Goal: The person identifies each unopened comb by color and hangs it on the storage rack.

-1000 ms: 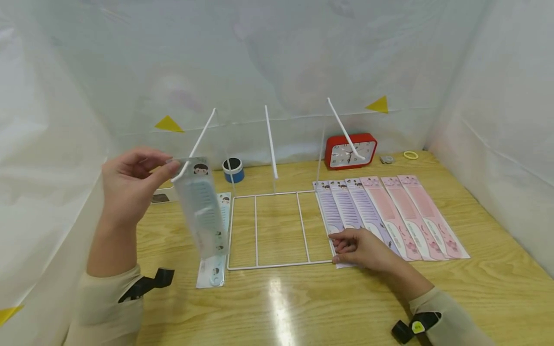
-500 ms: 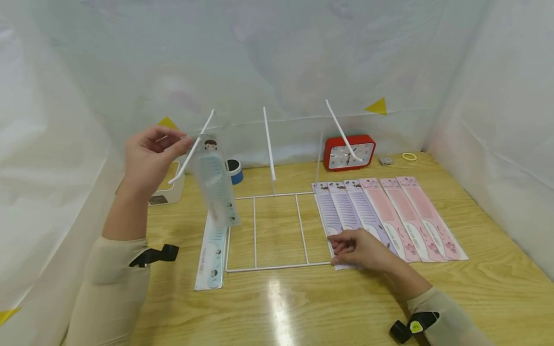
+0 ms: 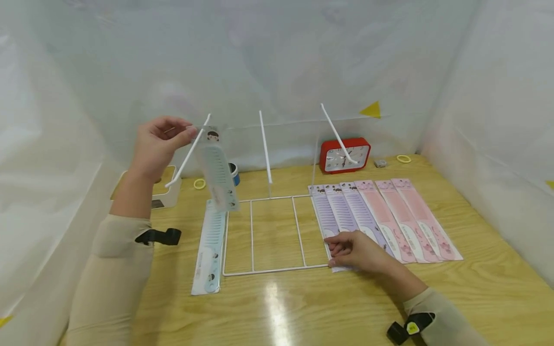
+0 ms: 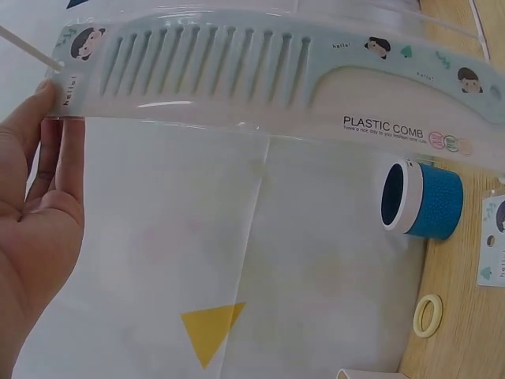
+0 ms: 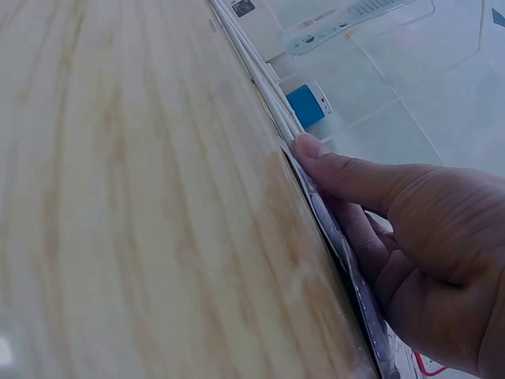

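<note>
My left hand (image 3: 157, 146) pinches the top end of a light-blue packaged plastic comb (image 3: 218, 170), raised at the left rod (image 3: 185, 161) of a white wire rack (image 3: 277, 270). In the left wrist view, the rod's tip meets the package (image 4: 205, 71) at its top end, by the thumb; whether it passes through the hole is hard to tell. My right hand (image 3: 361, 251) holds the rack's front right base corner with thumb and curled fingers, beside the purple packaged combs (image 3: 363, 211). Another light-blue packaged comb (image 3: 208, 247) lies along the rack's left side.
Pink packaged combs (image 3: 415, 221) lie farther right. Behind the rack stand a red clock (image 3: 345, 156) and a blue-and-white cylinder (image 3: 235, 174). Yellow rings (image 3: 404, 158) and a small grey item (image 3: 380, 164) lie at the back. White sheets enclose the table (image 3: 337, 307).
My left hand has moved up, away and right, carrying the comb package farther back along the left rod. The right hand has stayed at the rack's corner. The head view has shifted slightly.
</note>
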A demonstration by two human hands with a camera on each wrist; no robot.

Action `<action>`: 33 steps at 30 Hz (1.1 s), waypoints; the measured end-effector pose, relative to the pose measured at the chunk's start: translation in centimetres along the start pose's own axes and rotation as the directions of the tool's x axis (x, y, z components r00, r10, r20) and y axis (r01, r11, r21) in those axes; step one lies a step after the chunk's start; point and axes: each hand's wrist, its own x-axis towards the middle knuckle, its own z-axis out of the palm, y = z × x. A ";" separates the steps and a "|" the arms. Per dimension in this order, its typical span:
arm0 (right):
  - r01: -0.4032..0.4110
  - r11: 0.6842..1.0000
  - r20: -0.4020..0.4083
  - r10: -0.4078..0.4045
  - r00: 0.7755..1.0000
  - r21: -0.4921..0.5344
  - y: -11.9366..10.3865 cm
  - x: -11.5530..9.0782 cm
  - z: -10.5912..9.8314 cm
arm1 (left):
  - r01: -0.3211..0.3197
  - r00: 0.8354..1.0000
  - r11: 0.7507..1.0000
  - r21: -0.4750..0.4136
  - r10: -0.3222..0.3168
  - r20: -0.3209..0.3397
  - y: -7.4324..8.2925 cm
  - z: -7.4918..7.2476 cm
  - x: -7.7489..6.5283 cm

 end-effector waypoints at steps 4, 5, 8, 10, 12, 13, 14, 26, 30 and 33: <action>0.000 1.000 -0.010 0.000 1.000 -0.008 -0.3 0.0 0.0 | 0.018 1.000 1.000 0.016 -0.018 0.005 -0.4 -0.2 -0.2; -0.003 1.000 -0.006 0.003 1.000 -0.007 -0.4 0.0 0.0 | 0.025 1.000 0.999 0.040 -0.025 0.003 -0.5 -0.2 -0.3; -0.002 1.000 -0.002 0.002 1.000 -0.013 -0.5 0.0 0.0 | 0.053 0.999 0.991 0.122 -0.053 -0.005 -1.0 -0.7 -1.1; -0.003 1.000 -0.001 0.002 1.000 -0.021 -0.6 0.0 0.0 | 0.063 0.998 0.987 0.148 -0.064 0.001 -1.4 -1.1 -1.6; 0.000 0.999 0.001 0.000 1.000 -0.032 -0.7 0.0 -0.1 | 0.057 0.998 0.988 0.145 -0.060 0.017 -1.9 -1.6 -2.1; 0.003 0.999 0.002 -0.002 1.000 -0.034 -0.8 0.0 -0.2 | 0.055 0.998 0.990 0.132 -0.059 0.026 -2.2 -1.9 -2.4; 0.005 0.999 0.005 -0.004 1.000 -0.035 -0.8 0.0 -0.2 | 0.055 0.998 0.991 0.125 -0.059 0.029 -2.5 -2.3 -2.7; 0.006 1.000 0.009 -0.005 1.000 -0.015 -0.8 0.0 0.0 | 0.170 0.964 0.970 0.171 -0.200 0.173 -8.7 -6.4 -7.1; 0.008 1.000 0.008 -0.008 1.000 -0.023 -0.8 0.0 0.0 | 0.207 0.934 0.942 0.262 -0.270 0.234 -10.8 -6.8 -8.8; 0.007 1.000 0.001 -0.007 1.000 -0.029 -0.8 0.0 0.0 | 0.244 0.905 0.912 0.330 -0.336 0.261 -12.2 -6.8 -9.8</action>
